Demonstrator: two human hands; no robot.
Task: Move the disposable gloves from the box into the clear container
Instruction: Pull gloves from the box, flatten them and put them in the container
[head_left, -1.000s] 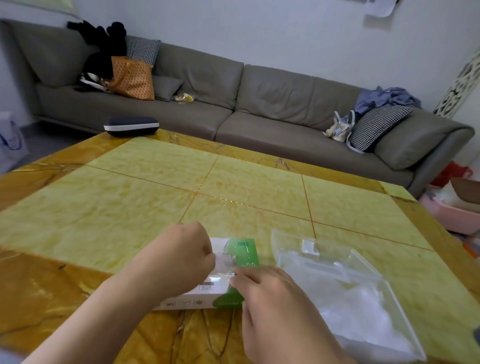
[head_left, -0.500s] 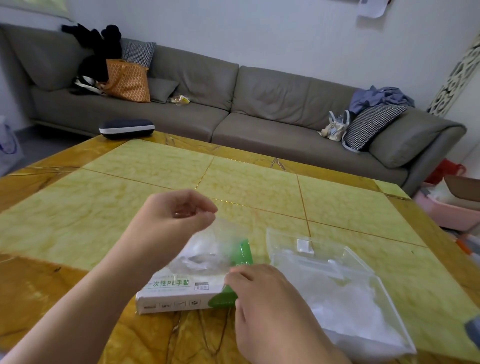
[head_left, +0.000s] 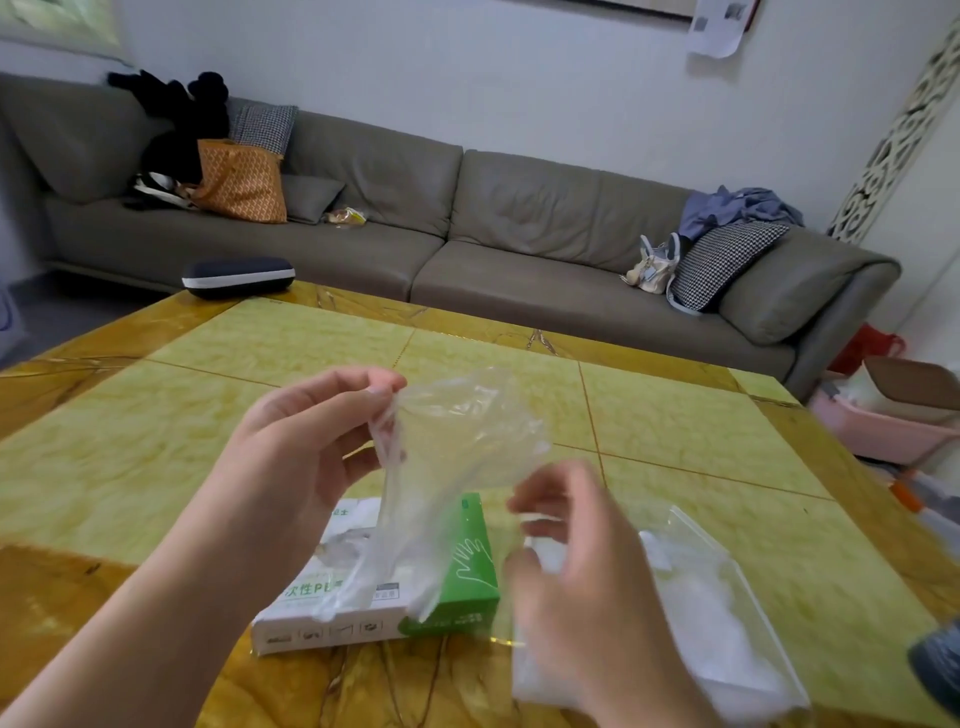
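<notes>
Far left, top corner of bench (head_left: 156, 426): dark case w/ white band (head_left: 238, 276), lying flat at the edge. Behind, along the wall: grey sofa (head_left: 467, 218) w/ orange bag (head_left: 241, 182) at its left end, checked cushion (head_left: 727, 260) at its right end.

Left-centre, raised above bench: left hand (head_left: 306, 447), grip closed on 1 clear disposable glove (head_left: 441, 467), thumb and fingertips pinching its upper edge. Hangs crumpled from the pinch, lower end trailing down over the box top.

Below that, flat on bench: white-and-green glove box (head_left: 452, 597), green end to the right w/ white hand outline printed on it. Top opening partly hidden behind the hanging film; more clear plastic seen there.

Right of centre: right hand (head_left: 576, 561), blurred, held above bench between box and container. Fingers loosely curled, tips near the glove's right edge; contact w/ film can't be told, nothing clearly held, so grip reads relaxed and empty.

Far right, on bench just beside box: clear container (head_left: 748, 597), shallow, w/ whitish crumpled film inside. Near edge partly covered by right hand.
</notes>
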